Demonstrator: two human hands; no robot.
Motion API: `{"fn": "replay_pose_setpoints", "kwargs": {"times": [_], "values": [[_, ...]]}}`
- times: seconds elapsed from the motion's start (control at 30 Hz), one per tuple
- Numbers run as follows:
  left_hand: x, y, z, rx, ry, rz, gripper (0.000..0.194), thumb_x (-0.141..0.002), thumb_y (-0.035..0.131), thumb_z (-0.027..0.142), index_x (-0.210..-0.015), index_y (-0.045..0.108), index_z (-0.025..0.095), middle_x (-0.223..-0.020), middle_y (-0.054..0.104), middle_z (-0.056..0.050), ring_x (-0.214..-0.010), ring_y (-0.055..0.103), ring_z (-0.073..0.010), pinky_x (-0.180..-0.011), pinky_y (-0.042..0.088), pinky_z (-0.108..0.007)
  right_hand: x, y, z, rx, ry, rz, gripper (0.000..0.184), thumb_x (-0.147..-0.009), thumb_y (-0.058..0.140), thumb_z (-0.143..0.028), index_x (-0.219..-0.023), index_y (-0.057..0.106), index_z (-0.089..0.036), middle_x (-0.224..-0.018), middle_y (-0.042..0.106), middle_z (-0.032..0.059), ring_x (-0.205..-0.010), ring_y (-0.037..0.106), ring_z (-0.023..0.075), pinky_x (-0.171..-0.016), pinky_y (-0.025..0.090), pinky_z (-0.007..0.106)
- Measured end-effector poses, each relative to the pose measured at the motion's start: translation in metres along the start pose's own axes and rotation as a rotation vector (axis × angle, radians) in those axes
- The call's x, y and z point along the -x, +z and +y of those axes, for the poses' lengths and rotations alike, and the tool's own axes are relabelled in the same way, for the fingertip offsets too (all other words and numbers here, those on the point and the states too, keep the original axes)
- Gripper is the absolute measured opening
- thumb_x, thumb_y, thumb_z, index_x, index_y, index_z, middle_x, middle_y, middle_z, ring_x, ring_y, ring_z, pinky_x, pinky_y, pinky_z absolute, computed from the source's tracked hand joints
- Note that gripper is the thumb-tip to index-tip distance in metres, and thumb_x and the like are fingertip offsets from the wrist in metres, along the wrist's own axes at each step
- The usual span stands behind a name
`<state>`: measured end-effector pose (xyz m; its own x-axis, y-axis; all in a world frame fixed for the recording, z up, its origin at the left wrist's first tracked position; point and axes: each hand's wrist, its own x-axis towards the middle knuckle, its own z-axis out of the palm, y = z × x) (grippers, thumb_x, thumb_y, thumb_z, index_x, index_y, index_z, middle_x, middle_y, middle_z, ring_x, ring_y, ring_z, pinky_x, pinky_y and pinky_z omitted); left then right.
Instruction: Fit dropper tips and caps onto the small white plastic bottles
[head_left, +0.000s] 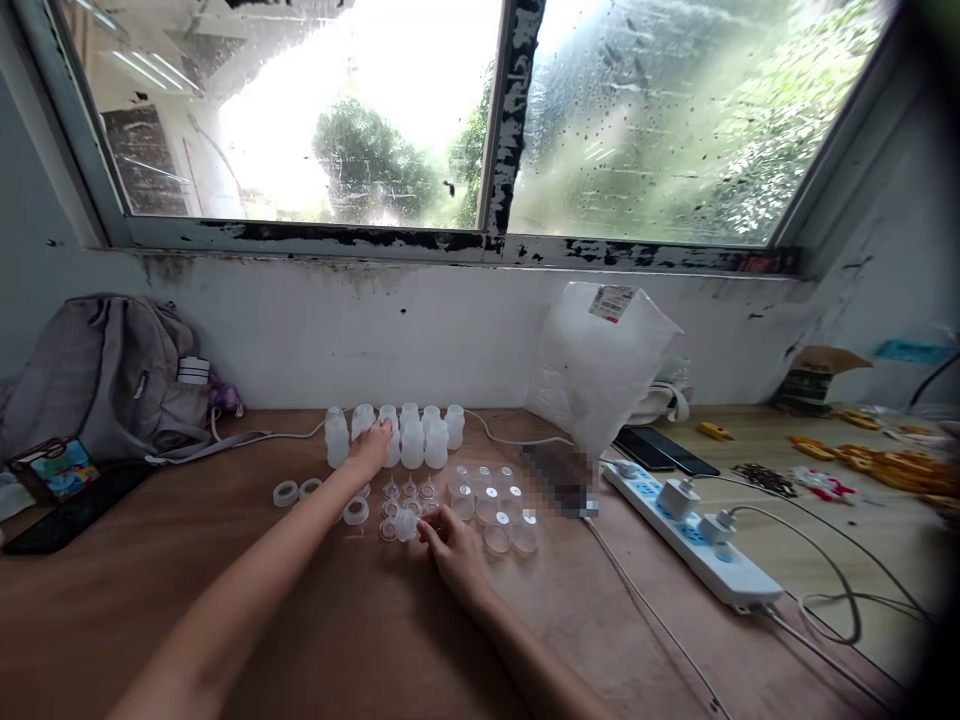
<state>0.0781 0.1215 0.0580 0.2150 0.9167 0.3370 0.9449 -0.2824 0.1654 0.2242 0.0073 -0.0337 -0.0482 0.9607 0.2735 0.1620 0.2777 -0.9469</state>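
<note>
Small frosted baby bottles stand in two rows near the wall. My left hand reaches across to them, its fingers curled at a bottle that it partly covers. My right hand is closer to me, thumb and fingertips pinched on a translucent ridged bottle part. Clear pointed bottle nipples stand in rows just beyond that part. White screw rings lie to the left, some hidden under my left forearm. Clear dome caps are grouped right of my right hand.
A white power strip with plugged-in chargers and cables lies at the right. Behind it are dark phones and a clear plastic bag. A grey backpack and a dark tablet-like slab are at the left.
</note>
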Motion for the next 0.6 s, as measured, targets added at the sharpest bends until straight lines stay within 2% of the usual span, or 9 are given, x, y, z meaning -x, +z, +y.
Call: {"fn": "replay_pose_setpoints", "kwargs": {"times": [0.13,0.23,0.3,0.4,0.47,0.6], "values": [[0.019,-0.022,0.000,-0.051,0.022,0.040,0.024,-0.086,0.030,0.023,-0.096,0.051,0.015,-0.090,0.057,-0.011,-0.073,0.059,-0.0204,-0.059,0.042,-0.027,0.000,0.000,-0.001,-0.009,-0.016,0.005,0.023,-0.077,0.049,-0.041,-0.072,0.049,-0.019,-0.064,0.055,-0.0007,-0.041,0.047,0.0079,-0.037,0.035,0.019],[0.054,-0.040,0.000,-0.084,0.049,0.090,0.029,-0.088,0.024,0.027,-0.098,0.049,0.017,-0.095,0.052,-0.010,-0.074,0.058,-0.0197,-0.056,0.042,-0.026,0.000,0.003,-0.001,-0.015,0.005,-0.014,0.024,-0.076,0.050,-0.042,-0.072,0.049,-0.019,-0.062,0.055,-0.0012,-0.040,0.045,0.0077,-0.037,0.035,0.019],[0.082,-0.047,-0.003,-0.105,0.113,0.185,0.028,-0.087,0.026,0.028,-0.094,0.051,0.019,-0.091,0.051,-0.008,-0.079,0.056,-0.0204,-0.054,0.041,-0.025,0.001,0.006,-0.002,-0.023,0.017,-0.028,0.024,-0.076,0.050,-0.043,-0.072,0.050,-0.019,-0.059,0.054,-0.0017,-0.041,0.046,0.0083,-0.038,0.035,0.020],[0.123,-0.047,-0.012,0.023,0.188,0.283,0.020,-0.085,0.033,0.026,-0.090,0.052,0.021,-0.089,0.049,-0.005,-0.079,0.054,-0.0171,-0.061,0.044,-0.025,0.002,0.007,-0.003,-0.035,0.015,-0.022,0.023,-0.076,0.050,-0.042,-0.072,0.049,-0.019,-0.058,0.052,-0.0023,-0.042,0.046,0.0089,-0.038,0.035,0.020],[0.144,-0.044,-0.019,0.167,0.217,0.345,0.014,-0.083,0.039,0.024,-0.088,0.052,0.021,-0.099,0.046,-0.006,-0.087,0.052,-0.0179,-0.070,0.045,-0.028,0.003,0.007,-0.004,-0.038,0.013,-0.007,0.023,-0.076,0.050,-0.042,-0.073,0.049,-0.019,-0.060,0.053,-0.0020,-0.042,0.046,0.0086,-0.038,0.035,0.020],[0.164,-0.037,-0.030,0.398,0.222,0.273,0.012,-0.081,0.038,0.018,-0.088,0.048,0.019,-0.112,0.043,-0.009,-0.104,0.046,-0.0214,-0.085,0.042,-0.034,0.005,0.008,-0.005,-0.039,0.021,-0.006,0.023,-0.076,0.050,-0.042,-0.073,0.049,-0.019,-0.065,0.055,-0.0015,-0.042,0.047,0.0082,-0.039,0.036,0.020]]}}
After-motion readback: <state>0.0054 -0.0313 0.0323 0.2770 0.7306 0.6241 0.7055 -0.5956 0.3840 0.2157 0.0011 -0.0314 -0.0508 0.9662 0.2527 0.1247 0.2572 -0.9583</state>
